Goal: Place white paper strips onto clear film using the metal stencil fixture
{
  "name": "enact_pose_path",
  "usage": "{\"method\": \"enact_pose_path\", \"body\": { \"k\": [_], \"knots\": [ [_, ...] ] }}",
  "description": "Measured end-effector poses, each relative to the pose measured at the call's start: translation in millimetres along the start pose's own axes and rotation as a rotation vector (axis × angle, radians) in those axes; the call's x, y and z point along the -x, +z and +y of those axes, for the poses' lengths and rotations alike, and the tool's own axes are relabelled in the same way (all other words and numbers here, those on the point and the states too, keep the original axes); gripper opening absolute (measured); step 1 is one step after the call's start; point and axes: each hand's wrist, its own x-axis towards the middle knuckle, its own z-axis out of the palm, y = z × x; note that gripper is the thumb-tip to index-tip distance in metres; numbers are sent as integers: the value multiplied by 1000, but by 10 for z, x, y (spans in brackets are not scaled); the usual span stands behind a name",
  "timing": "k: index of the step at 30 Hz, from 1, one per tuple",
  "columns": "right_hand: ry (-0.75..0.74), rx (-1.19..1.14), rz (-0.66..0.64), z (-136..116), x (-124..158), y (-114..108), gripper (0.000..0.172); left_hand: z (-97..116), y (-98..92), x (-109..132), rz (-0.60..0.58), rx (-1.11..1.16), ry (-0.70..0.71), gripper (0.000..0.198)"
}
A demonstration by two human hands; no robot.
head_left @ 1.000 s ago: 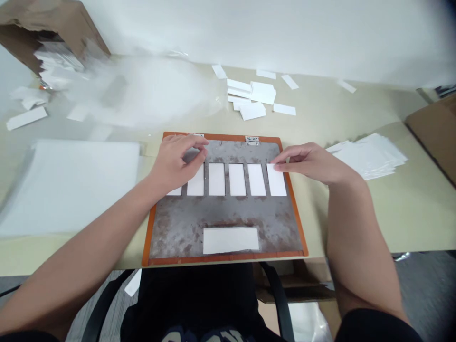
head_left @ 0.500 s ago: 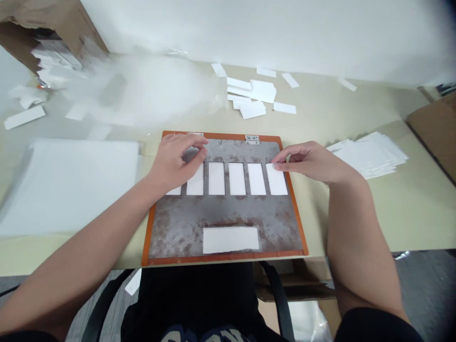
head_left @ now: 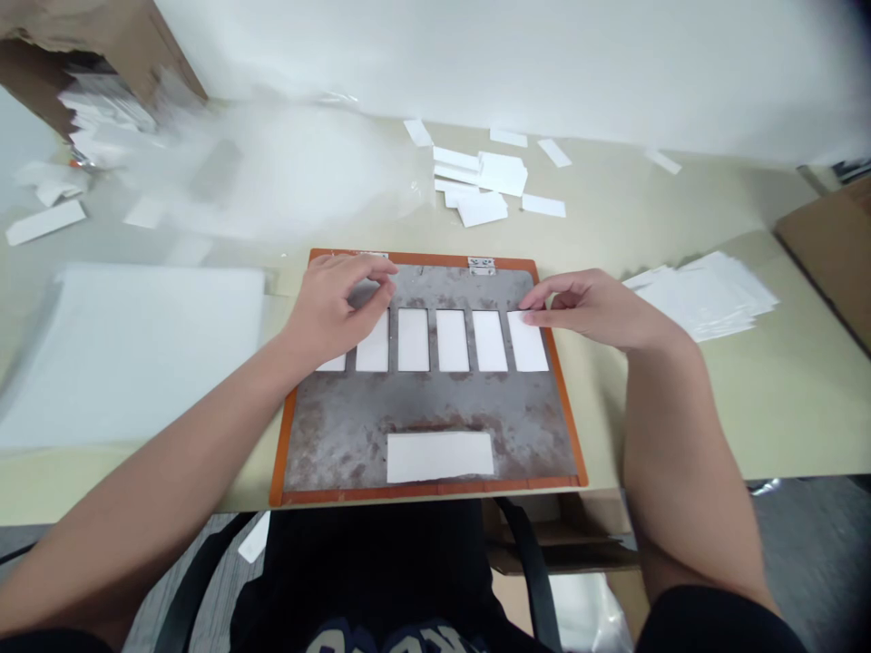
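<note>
A grey metal plate (head_left: 428,402) with an orange-brown border lies in front of me, a row of several rectangular slots across it. White cards (head_left: 452,340) fill the slots that show. At the right end, my right hand (head_left: 578,307) has thumb and forefinger close together at the top edge of the last white card (head_left: 529,345). My left hand (head_left: 338,304) rests over the plate's upper left, fingers curved and thumb apart, with nothing visible in it. It hides part of the leftmost cards. A wide white strip (head_left: 439,456) sits near the plate's front edge.
Loose white pieces (head_left: 482,204) lie scattered behind the plate. To the right is a fanned stack of white sheets (head_left: 708,295), with a cardboard box (head_left: 830,245) beyond. A translucent white sheet stack (head_left: 136,345) is at left, below an open carton (head_left: 129,45).
</note>
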Motion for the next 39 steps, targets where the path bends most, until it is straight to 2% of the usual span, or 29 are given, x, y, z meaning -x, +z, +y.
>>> {"method": "enact_pose_path", "body": {
  "k": [8, 22, 29, 39],
  "knots": [
    [1, 6, 1, -15, 1, 9, 34, -2, 5, 5, 17, -19, 40, 14],
    [4, -4, 7, -56, 16, 8, 34, -1, 9, 4, 13, 20, -3, 13],
    [26, 5, 17, -49, 17, 5, 36, -6, 9, 3, 21, 41, 38, 13],
    [21, 17, -31, -81, 49, -18, 35, 5, 5, 2, 6, 35, -19, 13]
  ]
}}
